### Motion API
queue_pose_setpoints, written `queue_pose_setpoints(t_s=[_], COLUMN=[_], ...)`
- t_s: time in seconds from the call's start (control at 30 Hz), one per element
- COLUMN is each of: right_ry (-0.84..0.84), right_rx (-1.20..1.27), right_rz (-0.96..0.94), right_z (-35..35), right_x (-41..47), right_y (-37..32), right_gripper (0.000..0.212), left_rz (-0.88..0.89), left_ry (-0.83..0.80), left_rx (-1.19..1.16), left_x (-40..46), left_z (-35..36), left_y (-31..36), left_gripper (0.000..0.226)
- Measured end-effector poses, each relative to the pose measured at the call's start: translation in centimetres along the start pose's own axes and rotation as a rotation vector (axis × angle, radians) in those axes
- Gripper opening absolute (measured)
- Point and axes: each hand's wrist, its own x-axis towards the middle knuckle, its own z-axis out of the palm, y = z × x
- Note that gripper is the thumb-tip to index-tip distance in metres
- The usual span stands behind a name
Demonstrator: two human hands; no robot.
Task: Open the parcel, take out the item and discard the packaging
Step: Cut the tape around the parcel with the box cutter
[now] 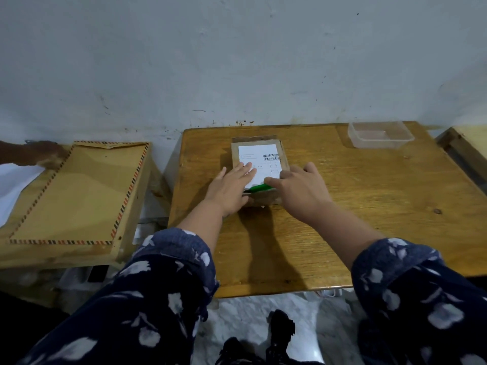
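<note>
A small brown cardboard parcel (259,151) with a white barcode label lies on the wooden table (369,206), near its far middle. My left hand (232,185) rests flat on the parcel's near left part, fingers spread over the label. At the parcel's near right edge, my right hand (300,188) grips a green-handled tool (259,188) whose tip lies across the near edge of the box, pointing left. Whether it is a knife or a pen cannot be told.
A clear plastic container (379,134) stands at the table's far right. A large brown envelope (76,193) with a striped border lies on a lower surface to the left, with another person's hand (39,154) at its far corner. A grey wall runs behind.
</note>
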Motion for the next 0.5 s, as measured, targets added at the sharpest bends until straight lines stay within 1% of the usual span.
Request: queue_pose_setpoints(t_s=[0.17,0.37,0.5], right_ry=[-0.007,-0.027,-0.025], right_rx=[-0.002,0.018,-0.006], right_rz=[0.043,0.052,0.110], right_z=[-0.1,0.2,0.6], right_x=[-0.4,-0.7,-1.3], right_y=[2.0,2.5,4.5], right_gripper=[0.048,0.050,0.052], left_rz=[0.014,0.006,-0.001], left_ry=[-0.033,-0.042,-0.049], left_rx=[-0.009,0.004,0.021], left_x=[0.1,0.2,0.3], left_z=[0.0,0.0,-0.2], left_y=[-0.3,-0.4,-0.5], left_gripper=[0.078,0.080,0.078])
